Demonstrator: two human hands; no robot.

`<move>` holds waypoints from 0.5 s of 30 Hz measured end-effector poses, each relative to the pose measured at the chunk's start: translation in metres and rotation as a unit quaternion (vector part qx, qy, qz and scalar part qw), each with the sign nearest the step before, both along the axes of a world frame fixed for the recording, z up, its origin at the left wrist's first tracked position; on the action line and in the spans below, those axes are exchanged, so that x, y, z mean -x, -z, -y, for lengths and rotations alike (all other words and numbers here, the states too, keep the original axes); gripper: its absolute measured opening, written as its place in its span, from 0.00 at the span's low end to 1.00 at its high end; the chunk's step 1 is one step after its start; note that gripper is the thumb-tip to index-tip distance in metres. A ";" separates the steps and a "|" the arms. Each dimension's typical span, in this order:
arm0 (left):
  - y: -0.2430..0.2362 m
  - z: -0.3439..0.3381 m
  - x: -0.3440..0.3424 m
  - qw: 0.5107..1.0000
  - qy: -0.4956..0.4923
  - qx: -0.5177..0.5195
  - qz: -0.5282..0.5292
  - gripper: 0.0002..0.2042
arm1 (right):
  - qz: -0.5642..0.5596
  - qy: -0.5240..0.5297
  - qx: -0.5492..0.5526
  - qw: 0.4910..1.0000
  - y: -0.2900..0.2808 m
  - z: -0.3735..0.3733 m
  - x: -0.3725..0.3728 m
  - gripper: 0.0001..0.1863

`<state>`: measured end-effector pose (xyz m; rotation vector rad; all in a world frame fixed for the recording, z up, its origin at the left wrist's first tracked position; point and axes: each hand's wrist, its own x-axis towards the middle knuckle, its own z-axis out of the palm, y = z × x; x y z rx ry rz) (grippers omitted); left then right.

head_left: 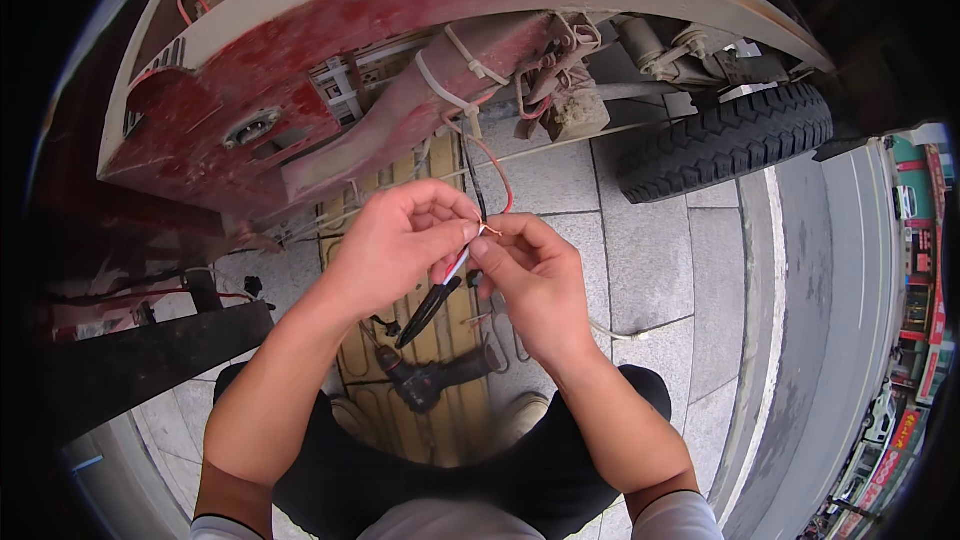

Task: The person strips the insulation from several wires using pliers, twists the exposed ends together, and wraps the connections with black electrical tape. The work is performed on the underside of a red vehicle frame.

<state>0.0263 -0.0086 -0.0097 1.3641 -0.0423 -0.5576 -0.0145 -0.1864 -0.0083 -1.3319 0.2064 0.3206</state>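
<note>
In the middle, my left hand [405, 245] and my right hand [525, 275] meet with fingers closed around electrical wires. A stripped, copper-coloured end [494, 231] pokes out between the fingertips. A red wire [505, 175] and a black wire [474, 175] run down from the vehicle frame to my fingers. A pale wire [456, 265] and red insulation lead below my hands into a black cable [422, 312], which hangs over a cordless drill [425, 385] lying on the yellow tactile paving [358, 352].
Above hangs a dusty red vehicle chassis [260, 60] with cable ties, and a tyre [730, 140] at upper right. A dark metal bar [150, 355] juts in at left. Grey pavement [645, 270] borders a road [820, 320], with parked vehicles [880, 410] at far right.
</note>
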 end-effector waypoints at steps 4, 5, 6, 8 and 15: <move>-0.006 0.004 -0.002 1.000 0.003 0.006 0.012 0.05 | 0.040 0.023 0.050 0.998 -0.001 -0.001 0.002 0.10; -0.008 0.006 -0.003 1.000 0.002 -0.003 0.025 0.04 | 0.046 0.021 0.058 0.997 0.001 -0.001 0.003 0.10; -0.012 0.008 -0.002 0.999 -0.001 -0.021 0.033 0.04 | 0.053 0.019 0.065 0.996 0.002 0.000 0.003 0.11; -0.017 0.009 0.001 0.997 -0.005 -0.058 0.047 0.04 | 0.073 0.020 0.089 0.993 -0.001 -0.004 0.004 0.11; -0.009 -0.002 -0.005 0.992 0.038 -0.096 0.069 0.04 | 0.114 -0.022 0.135 0.984 0.003 0.007 -0.004 0.05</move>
